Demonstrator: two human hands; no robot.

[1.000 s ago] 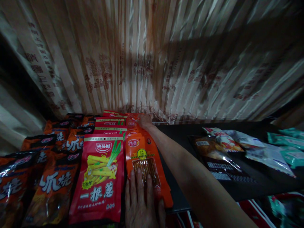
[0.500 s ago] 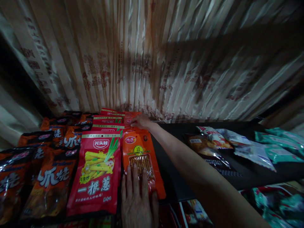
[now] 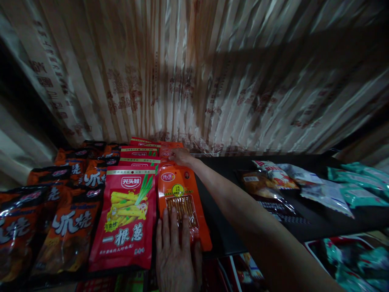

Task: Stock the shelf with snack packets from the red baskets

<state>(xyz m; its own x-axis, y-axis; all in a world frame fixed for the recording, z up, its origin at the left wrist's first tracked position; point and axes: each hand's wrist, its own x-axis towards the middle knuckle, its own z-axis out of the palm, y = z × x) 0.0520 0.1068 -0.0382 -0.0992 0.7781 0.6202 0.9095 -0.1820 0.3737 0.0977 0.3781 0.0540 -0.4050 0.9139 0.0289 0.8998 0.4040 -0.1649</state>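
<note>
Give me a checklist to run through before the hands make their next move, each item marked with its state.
1. Left hand on the front orange pack: ok, fingers lie spread over its lower part.
2. Right hand at the rear orange pack: ok, it reaches it.
3. Right hand's grip firm: cannot tell, the fingers are partly hidden.
4. Front orange pack face up: ok, print and window show.
5. Front red pack face up: ok, its printed front shows.
6. Brown bag and white bags neatly lined up: not ok, they lie at differing angles.
</note>
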